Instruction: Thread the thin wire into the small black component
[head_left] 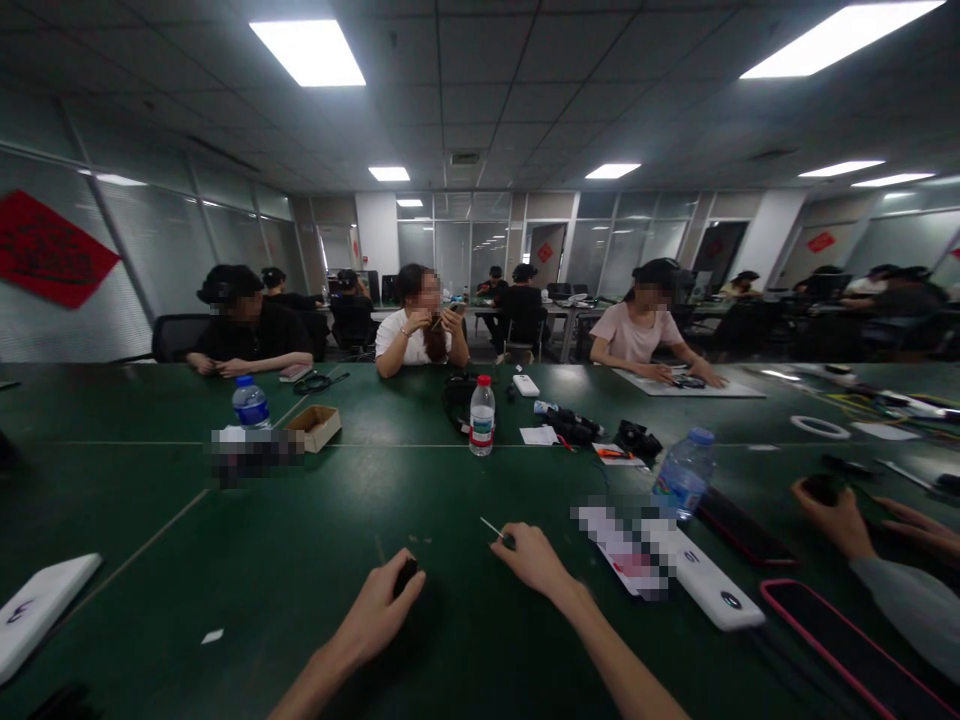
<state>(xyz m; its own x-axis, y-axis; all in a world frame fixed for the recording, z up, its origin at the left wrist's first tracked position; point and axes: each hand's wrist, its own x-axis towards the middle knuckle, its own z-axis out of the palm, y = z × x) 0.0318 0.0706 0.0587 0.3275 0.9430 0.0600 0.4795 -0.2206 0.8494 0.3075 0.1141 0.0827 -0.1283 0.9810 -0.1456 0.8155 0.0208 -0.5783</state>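
Note:
Near the front middle of the green table point(285, 560), my left hand point(375, 605) is closed around a small black object point(406, 573), mostly hidden by the fingers. To its right, my right hand point(534, 562) pinches a thin pale rod point(491, 526) that points up and to the left. A dark part shows at the fingers, and I cannot make out the kind of tool. The two hands are apart. A white power bank point(709, 580) and a partly blurred pale packet point(626, 555) lie to the right of my right hand. A small white scrap point(213, 636) lies left of my left hand.
A red-capped bottle point(482, 418) stands ahead, with a blue-capped bottle point(684, 472) at right. A cardboard box point(315, 428) sits left of centre. Phones point(847, 640) lie at right, beside a co-worker's hands point(840, 515). Several people sit across the table.

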